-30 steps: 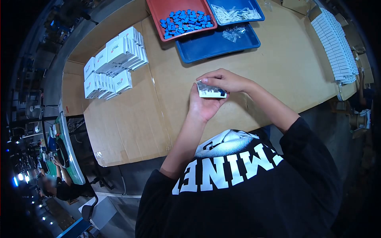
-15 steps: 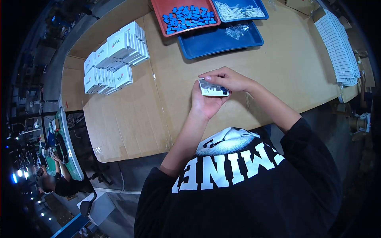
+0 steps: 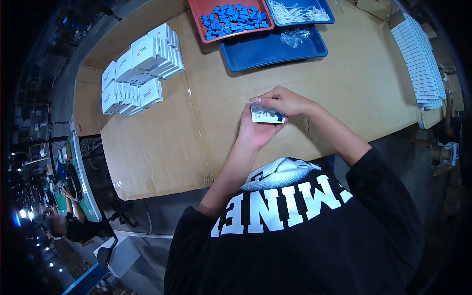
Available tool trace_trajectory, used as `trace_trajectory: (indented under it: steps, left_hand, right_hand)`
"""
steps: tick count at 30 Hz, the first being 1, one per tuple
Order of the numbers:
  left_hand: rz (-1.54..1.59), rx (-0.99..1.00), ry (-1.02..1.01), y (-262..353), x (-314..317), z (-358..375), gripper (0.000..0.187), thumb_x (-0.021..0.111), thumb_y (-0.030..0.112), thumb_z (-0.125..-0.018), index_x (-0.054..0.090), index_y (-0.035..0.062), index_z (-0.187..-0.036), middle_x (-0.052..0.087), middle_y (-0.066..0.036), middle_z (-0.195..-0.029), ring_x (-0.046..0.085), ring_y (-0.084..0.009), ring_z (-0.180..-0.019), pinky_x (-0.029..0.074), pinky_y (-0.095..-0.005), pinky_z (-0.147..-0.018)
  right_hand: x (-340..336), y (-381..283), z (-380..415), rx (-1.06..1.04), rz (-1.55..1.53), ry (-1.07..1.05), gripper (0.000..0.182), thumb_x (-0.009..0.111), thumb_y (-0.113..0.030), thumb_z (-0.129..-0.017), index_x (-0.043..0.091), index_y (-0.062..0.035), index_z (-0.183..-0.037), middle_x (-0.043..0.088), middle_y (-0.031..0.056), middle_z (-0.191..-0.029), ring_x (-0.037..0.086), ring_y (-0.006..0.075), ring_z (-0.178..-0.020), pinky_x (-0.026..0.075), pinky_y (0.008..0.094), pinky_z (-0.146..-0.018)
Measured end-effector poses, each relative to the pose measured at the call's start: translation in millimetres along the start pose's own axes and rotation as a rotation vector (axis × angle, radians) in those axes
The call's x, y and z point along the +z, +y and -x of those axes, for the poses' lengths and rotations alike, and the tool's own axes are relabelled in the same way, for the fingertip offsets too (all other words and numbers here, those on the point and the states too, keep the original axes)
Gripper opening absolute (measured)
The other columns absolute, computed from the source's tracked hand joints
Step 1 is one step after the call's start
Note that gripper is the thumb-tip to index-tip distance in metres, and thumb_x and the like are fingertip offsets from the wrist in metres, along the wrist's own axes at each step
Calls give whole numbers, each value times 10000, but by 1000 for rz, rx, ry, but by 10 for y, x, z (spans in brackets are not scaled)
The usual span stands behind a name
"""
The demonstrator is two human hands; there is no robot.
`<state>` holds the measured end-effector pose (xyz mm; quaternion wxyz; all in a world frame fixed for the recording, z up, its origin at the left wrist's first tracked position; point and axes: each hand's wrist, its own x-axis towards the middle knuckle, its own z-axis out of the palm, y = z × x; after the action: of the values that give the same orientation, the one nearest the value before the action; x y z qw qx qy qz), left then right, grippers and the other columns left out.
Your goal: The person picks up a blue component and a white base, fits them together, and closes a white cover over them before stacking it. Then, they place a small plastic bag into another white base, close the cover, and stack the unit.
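A small white box (image 3: 266,119) lies in my left hand (image 3: 255,132), whose palm supports it from below with the fingers around it. Clear plastic and a bit of dark blue show within the box, but I cannot make out the pieces. My right hand (image 3: 285,100) reaches over the box from the right, its thumb at the upper edge and its fingers curled around the far side. Part of the box is hidden under that hand.
White boxes (image 3: 147,55) stand stacked on the left of the cardboard-covered table (image 3: 152,147). At the back are a red tray (image 3: 197,24) of blue pieces, a blue tray (image 3: 331,17) of white pieces, and another blue tray (image 3: 260,61) holding clear bags. More white boxes (image 3: 418,61) line the right side.
Both hands keep hold of the box, which sits slightly lower and further right in view. My right thumb has shifted a little along its upper edge.
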<state>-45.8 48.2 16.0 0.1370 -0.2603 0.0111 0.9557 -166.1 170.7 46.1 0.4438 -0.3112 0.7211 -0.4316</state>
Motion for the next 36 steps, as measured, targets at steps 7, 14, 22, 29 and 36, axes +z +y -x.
trace_trajectory:
  steps: [7,14,22,29,36]
  left_hand:
    - [-64,2,26,-15,-28,-5,562,308,515,-1089,530,96,-1389,608,-150,-1351,584,-351,-1251,461,-554,-1088]
    - [-71,18,56,-41,-14,13,567,327,512,-1086,522,81,-1399,604,-162,-1362,589,-352,-1256,470,-557,-1088]
    - [-76,20,39,-51,-19,27,590,321,536,-1086,503,85,-1421,570,-167,-1407,556,-352,-1316,440,-579,-1120]
    - [-172,63,20,-119,113,214,599,258,548,-1107,458,107,-1458,528,-167,-1437,530,-361,-1345,389,-602,-1151]
    - [-283,125,-11,-135,408,422,621,238,573,-1110,435,112,-1477,538,-167,-1408,543,-344,-1328,442,-568,-1113]
  right_hand:
    - [50,78,24,8,-58,36,447,599,-477,-1048,745,-133,-1294,775,65,-911,605,74,-791,538,292,-753]
    - [64,90,37,45,-71,35,428,619,-456,-1043,749,-128,-1285,779,64,-923,606,76,-794,536,288,-755]
    - [145,75,117,-21,-62,36,429,626,-420,-1043,737,-86,-1289,772,106,-1111,673,137,-995,527,301,-917]
    - [299,35,417,-238,-93,91,464,679,-255,-1006,627,-47,-1418,576,157,-1494,590,269,-1307,448,377,-1102]
    - [327,-142,575,-432,95,247,587,740,-303,-939,591,-92,-1467,525,178,-1540,528,372,-1394,436,423,-1130]
